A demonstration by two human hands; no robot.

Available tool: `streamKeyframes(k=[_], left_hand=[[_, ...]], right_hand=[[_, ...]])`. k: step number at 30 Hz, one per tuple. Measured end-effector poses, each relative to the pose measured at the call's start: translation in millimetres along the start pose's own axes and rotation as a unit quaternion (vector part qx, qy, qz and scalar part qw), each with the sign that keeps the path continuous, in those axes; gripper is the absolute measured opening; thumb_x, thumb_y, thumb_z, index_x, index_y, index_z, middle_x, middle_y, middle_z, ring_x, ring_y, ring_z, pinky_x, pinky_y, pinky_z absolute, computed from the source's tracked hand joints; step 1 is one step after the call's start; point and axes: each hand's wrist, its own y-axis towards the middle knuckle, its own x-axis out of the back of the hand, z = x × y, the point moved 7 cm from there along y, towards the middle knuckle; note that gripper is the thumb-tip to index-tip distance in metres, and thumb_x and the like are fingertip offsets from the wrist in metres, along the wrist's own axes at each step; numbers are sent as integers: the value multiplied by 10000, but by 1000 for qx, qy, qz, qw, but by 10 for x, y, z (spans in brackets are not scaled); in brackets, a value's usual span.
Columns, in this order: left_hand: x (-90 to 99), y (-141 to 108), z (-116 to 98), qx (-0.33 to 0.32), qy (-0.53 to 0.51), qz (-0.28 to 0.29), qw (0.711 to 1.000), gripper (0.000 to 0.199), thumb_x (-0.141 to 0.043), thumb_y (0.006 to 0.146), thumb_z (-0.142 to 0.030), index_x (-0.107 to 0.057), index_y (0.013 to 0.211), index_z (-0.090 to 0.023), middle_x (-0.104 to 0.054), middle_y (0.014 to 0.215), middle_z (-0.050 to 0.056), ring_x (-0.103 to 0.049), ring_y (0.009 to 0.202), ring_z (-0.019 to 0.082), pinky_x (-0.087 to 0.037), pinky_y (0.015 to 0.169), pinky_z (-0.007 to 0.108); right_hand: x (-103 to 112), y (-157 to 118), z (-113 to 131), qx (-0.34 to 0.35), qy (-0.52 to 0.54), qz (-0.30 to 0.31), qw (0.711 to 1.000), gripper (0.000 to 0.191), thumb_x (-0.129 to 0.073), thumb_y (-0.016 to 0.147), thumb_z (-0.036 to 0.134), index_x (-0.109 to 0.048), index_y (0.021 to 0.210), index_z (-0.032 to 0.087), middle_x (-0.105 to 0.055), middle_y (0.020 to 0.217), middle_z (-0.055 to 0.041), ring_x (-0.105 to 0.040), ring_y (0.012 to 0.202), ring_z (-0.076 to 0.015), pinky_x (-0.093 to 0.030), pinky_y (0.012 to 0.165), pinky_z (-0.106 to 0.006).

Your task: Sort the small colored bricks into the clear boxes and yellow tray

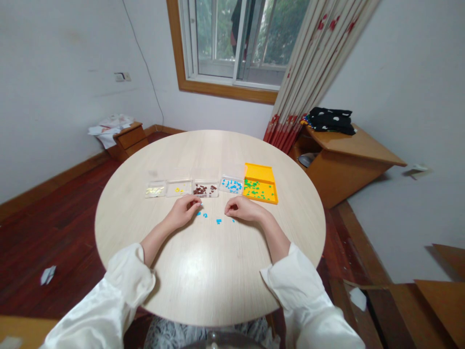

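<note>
Small blue pieces point(218, 221) lie loose on the round wooden table point(214, 271) between my hands. My left hand point(184, 210) is closed in a pinch at the left of them, with a tiny pale blue bit at its fingertips. To their right, my right hand point(242, 208) has its fingers drawn together; whatever they hold, if anything, is too small to make out. One blue bit lies just below its fingertips. Beyond the hands stands a clear box of blue pieces point(232, 185), beside a clear box of dark brown pieces point(205, 189).
An open yellow box point(274, 193) with green pieces stands at the row's right end. Two more clear boxes, with yellow pieces point(179, 190) and pale pieces point(155, 191), are at the left. Folded black cloth point(331, 120) rests on a cabinet beyond the table.
</note>
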Motion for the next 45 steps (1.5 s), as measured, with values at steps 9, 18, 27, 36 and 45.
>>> streamKeyframes(k=[9,18,27,36,45], left_hand=[[24,-10,32,-4,-4,-21,1000,147,-546,777,-272,-654,794,-173,-654,759,46,-533,664,145,-428,642,280],[34,-2,47,16,-10,-23,1000,145,-574,747,-291,-659,773,-176,-644,728,37,-529,652,141,-423,641,277],[68,13,36,35,-16,-38,999,154,-585,734,-316,-651,744,-177,-629,677,28,-511,622,140,-406,609,267],[91,0,64,58,-30,-48,997,188,-581,725,-340,-638,696,-163,-672,697,40,-571,649,151,-441,641,283],[31,-17,158,72,-92,-43,992,115,-569,674,-259,-552,612,-164,-696,773,77,-643,755,181,-491,736,325]], right_hand=[[155,13,17,-17,-9,-101,995,117,-537,759,101,-652,745,118,-637,711,-32,-534,659,-108,-402,639,-226],[247,18,-4,-17,31,-168,985,111,-558,772,116,-665,800,120,-666,760,-46,-571,690,-116,-424,685,-252],[303,12,15,10,83,-207,975,98,-589,738,170,-674,767,130,-666,730,-35,-570,656,-123,-451,675,-270],[318,19,-10,4,91,-215,972,118,-571,728,133,-676,781,129,-671,773,-43,-577,707,-128,-452,719,-283],[428,-1,-64,14,58,-291,955,200,-501,812,178,-678,898,148,-687,902,-73,-596,783,-147,-455,773,-300]])
